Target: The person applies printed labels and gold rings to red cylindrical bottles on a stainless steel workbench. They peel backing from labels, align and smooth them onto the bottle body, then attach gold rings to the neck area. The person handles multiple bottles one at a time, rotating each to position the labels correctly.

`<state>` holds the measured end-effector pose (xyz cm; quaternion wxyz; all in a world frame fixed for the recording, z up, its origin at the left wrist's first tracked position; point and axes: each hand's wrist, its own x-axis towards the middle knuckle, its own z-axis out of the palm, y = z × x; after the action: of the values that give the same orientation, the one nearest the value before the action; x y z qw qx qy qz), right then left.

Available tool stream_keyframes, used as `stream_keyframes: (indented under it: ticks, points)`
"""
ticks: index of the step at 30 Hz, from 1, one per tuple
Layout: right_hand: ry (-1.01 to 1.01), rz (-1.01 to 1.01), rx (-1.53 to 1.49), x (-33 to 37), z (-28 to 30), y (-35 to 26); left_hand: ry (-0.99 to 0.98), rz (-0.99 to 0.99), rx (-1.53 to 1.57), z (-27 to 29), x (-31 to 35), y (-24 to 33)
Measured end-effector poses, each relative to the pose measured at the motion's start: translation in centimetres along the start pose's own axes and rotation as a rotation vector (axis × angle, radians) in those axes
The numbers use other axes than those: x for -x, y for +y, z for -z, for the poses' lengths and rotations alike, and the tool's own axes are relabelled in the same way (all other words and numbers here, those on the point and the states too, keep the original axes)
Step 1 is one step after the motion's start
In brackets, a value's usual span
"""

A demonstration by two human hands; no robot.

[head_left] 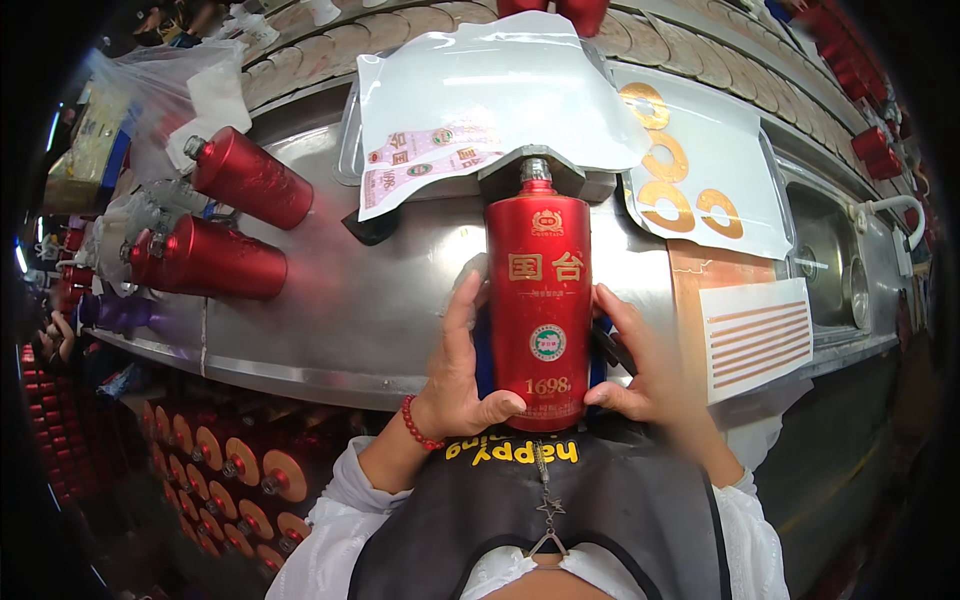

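Note:
A red bottle (540,300) with gold lettering and a round green-and-white sticker lies between my hands, its neck pointing away from me. The neck rests in a grey metal holder (570,168). My left hand (460,370) grips the bottle's left side, with the thumb near its base. On the opposite side my right hand (640,370) holds it the same way. A dark handle-like piece (612,352) shows by the right fingers; I cannot tell whether they hold it. Something blue is partly hidden beneath the bottle.
White sheets of pink labels (430,160) and gold ring-shaped stickers (665,158) lie beyond. A card of gold strips (760,338) sits near a sink (822,255) at right. Red bottles (255,178) lie at left on the steel table (340,340). Many more stand below, at lower left.

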<state>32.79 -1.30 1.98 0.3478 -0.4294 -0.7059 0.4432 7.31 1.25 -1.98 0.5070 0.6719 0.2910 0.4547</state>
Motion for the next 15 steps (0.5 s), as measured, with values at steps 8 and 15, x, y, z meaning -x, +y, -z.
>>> stream_keyframes:
  ticks: [8, 15]
  points:
    - [0.159, 0.071, 0.25, -2.9, 0.0, -0.8, 0.024, -0.168, -0.329, 2.1, -3.7, 2.5]
    - [0.168, 0.101, 0.31, -3.9, -0.2, -1.1, 0.005, -0.195, -0.439, 1.7, -4.9, 1.9]
